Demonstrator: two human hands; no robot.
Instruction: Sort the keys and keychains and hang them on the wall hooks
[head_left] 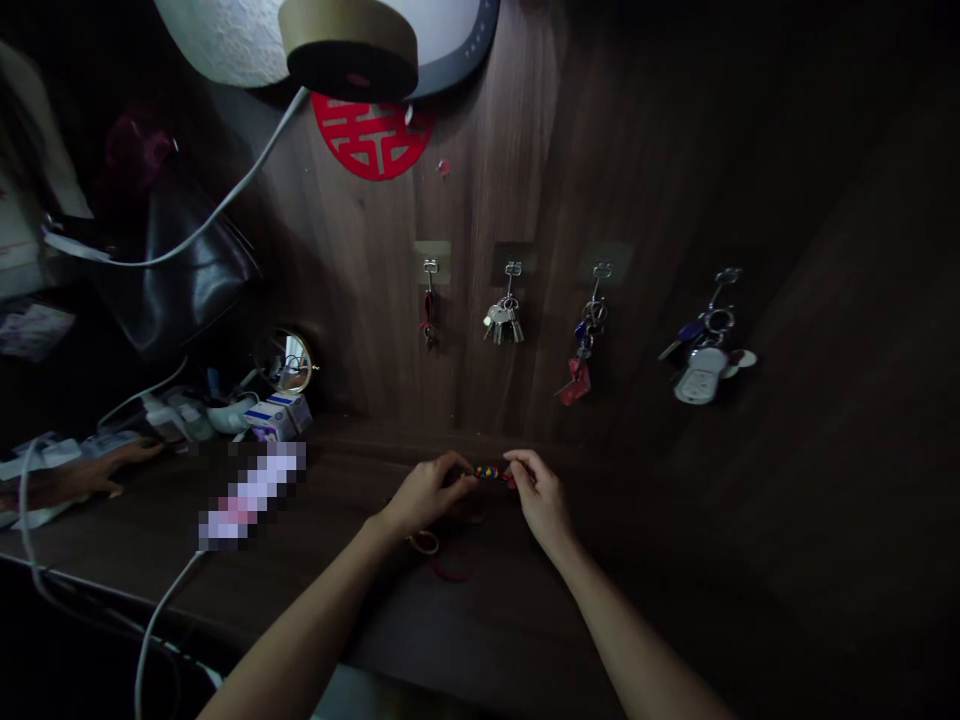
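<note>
A short multicoloured bracelet-like strand (487, 472), with yellow, blue and red spots, stretches between my two hands just above the dark wooden shelf. My left hand (429, 492) pinches its left end between thumb and fingers. At the other end, my right hand (538, 495) has thumb and forefinger closed on it, with a bit of red showing at the fingertips. Below my left hand, a yellow ring-like loop (424, 542) and a thin red cord (452, 575) lie on the shelf. The strand's ends are hidden by my fingers.
Keys (504, 320) hang from hooks on the wooden back panel. Left stand small boxes (277, 415), a round mirror (291, 362) and bottles. A blurred-out object (251, 500) with a white cable lies nearer. A brown hand shape (97, 470) rests far left; a black bag (187, 265) hangs above.
</note>
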